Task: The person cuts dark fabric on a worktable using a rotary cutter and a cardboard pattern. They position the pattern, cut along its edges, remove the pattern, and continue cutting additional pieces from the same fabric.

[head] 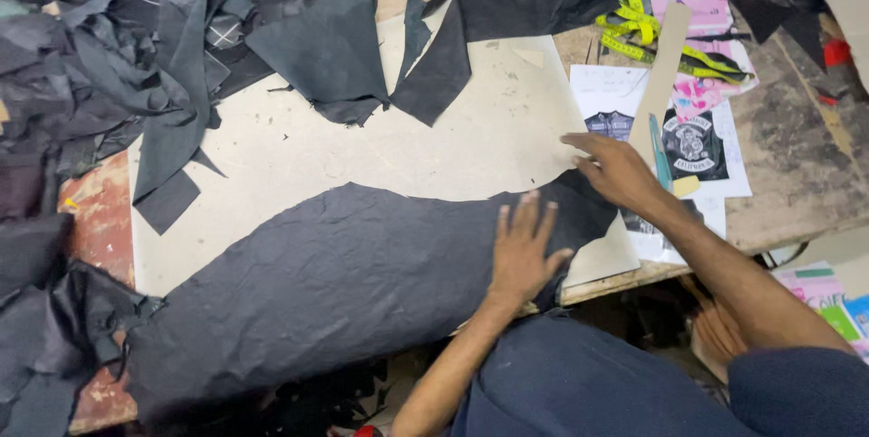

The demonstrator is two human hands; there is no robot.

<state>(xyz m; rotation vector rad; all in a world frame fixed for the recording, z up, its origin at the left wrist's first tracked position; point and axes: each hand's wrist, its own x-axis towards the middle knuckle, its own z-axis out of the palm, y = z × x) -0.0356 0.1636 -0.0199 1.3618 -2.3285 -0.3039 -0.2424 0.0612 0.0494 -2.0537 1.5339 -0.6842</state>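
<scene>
Both hands flat on the dark leather piece at its right end.

I saw the leather piece point(344, 283) lying on the pale board point(362, 147) on the bench point(797, 175), its long axis running left and down from my hands. My left hand point(523, 251) pressed it, fingers spread; my right hand point(617, 170) rested open at its upper-right tip, gripping nothing.

Two bare forearms end in the left hand point(523, 251) and the right hand point(615, 168), neither wearing rings, a watch or gloves. A dark navy short sleeve point(797, 392) covers the right upper arm, and matching navy cloth point(561, 383) covers the body below.
</scene>
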